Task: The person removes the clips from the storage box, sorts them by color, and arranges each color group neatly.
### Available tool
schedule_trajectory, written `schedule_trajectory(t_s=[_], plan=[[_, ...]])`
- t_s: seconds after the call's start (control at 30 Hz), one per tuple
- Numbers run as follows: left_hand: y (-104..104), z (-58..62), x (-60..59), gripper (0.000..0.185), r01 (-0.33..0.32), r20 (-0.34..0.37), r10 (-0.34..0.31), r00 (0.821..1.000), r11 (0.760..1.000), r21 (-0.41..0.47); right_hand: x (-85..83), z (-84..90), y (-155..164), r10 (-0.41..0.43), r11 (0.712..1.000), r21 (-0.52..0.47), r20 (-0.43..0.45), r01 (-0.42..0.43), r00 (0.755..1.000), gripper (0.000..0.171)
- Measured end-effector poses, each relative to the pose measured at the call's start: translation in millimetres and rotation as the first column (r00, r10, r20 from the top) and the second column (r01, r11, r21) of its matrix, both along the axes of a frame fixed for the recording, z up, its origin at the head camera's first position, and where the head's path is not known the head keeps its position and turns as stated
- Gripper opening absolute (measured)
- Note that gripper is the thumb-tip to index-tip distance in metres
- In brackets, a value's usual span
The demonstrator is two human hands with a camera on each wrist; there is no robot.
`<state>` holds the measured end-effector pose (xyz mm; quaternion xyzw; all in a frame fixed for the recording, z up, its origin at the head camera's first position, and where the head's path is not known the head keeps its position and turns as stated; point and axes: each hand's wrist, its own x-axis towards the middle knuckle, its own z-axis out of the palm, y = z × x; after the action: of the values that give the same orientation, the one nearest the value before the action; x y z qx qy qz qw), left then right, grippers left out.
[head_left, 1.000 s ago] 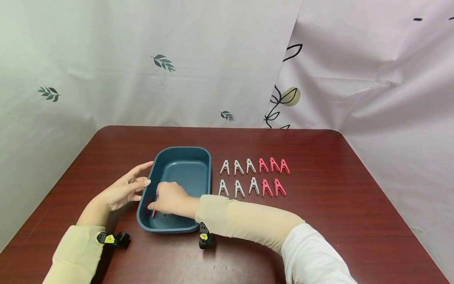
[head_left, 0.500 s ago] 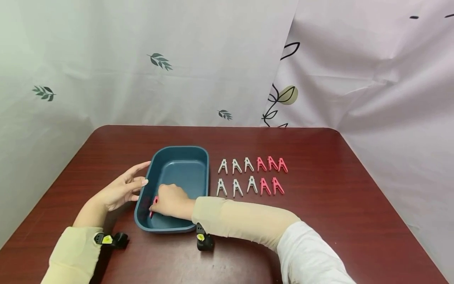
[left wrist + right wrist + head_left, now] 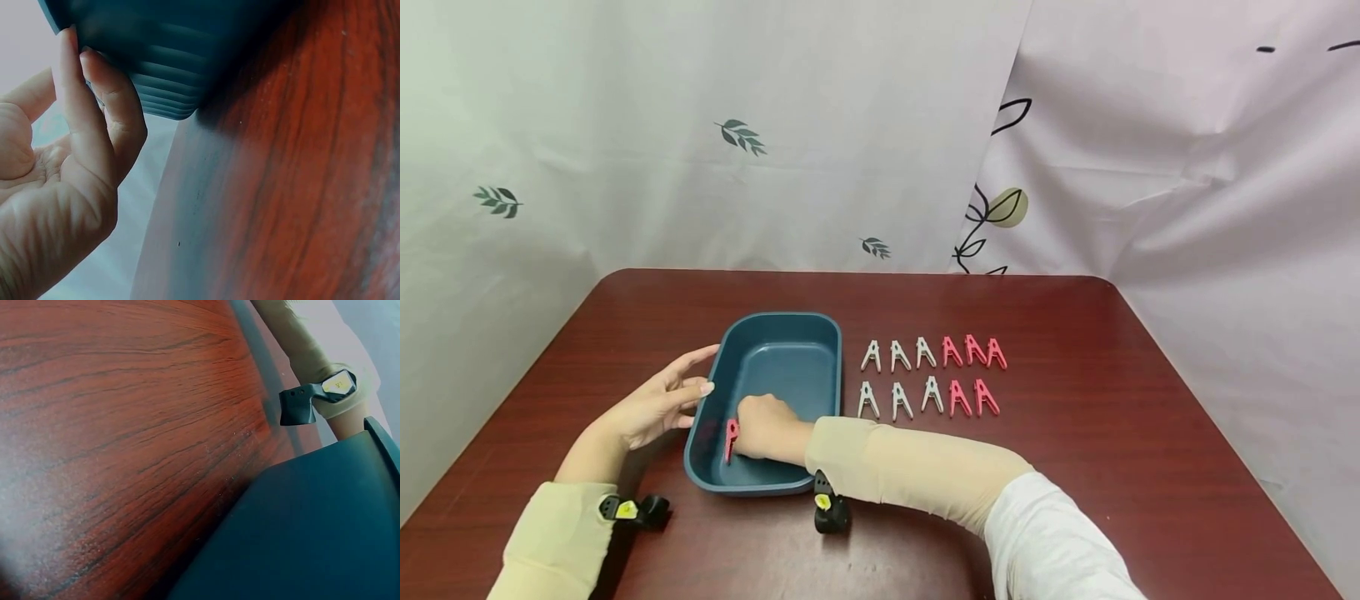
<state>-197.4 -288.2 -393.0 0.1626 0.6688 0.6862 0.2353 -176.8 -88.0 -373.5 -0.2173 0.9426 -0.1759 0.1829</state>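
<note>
A teal basin [image 3: 782,317] stands on the dark red table [image 3: 1075,433]. My right hand [image 3: 743,433] is down inside it at the near left wall, fingers curled round a pink clothespin [image 3: 731,437] that stands upright against that wall. My left hand [image 3: 694,385] rests outside the basin's left wall with its fingers straight and spread. In the left wrist view the fingertips [image 3: 94,112] touch the ribbed basin [image 3: 169,56] from outside. The right wrist view shows only the basin's outer wall [image 3: 312,537] and table, not the hand.
Two rows of clothespins lie right of the basin: white ones [image 3: 895,377] nearer it, pink ones [image 3: 972,373] farther right. Patterned curtains hang behind and to both sides of the table. A wrist camera [image 3: 312,400] sits on the left forearm.
My right hand has shifted slightly left and toward the basin's left wall, and the pink clothespin now shows upright at that wall. The left hand has stayed put.
</note>
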Motion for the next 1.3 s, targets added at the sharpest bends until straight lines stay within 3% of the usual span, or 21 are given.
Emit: schedule_trajectory(t_s=[0.27, 0.67, 0.97, 1.1, 1.3], plan=[[-0.3, 0.5, -0.1, 0.055, 0.0, 0.003, 0.0, 1.0, 1.0, -0.006, 0.6, 3.0, 0.7, 0.027, 0.999, 0.018, 0.01, -0.027, 1.0, 0.027], [-0.3, 0.7, -1.6, 0.056, -0.023, 0.002, 0.023, 1.0, 0.998, -0.051, -4.5, 6.1, 5.8, 0.07, 0.998, -0.006, -0.044, -0.07, 0.997, 0.026], [0.9, 1.2, -1.5, 0.057, -0.023, 0.0, 0.023, 1.0, 0.998, -0.065, -6.8, 5.6, 15.3, 0.129, 0.991, 0.029, -0.013, -0.129, 0.991, 0.027], [0.8, 1.5, -1.2, 0.057, -0.024, -0.002, 0.023, 1.0, 0.998, -0.066, -8.7, 5.4, 21.8, 0.155, 0.988, -0.011, 0.004, -0.155, 0.988, 0.033], [0.7, 1.8, -0.9, 0.055, -0.022, 0.001, 0.022, 1.0, 0.998, -0.057, -10.2, 7.5, 31.6, 0.095, 0.987, -0.141, 0.089, -0.082, 0.992, 0.03]])
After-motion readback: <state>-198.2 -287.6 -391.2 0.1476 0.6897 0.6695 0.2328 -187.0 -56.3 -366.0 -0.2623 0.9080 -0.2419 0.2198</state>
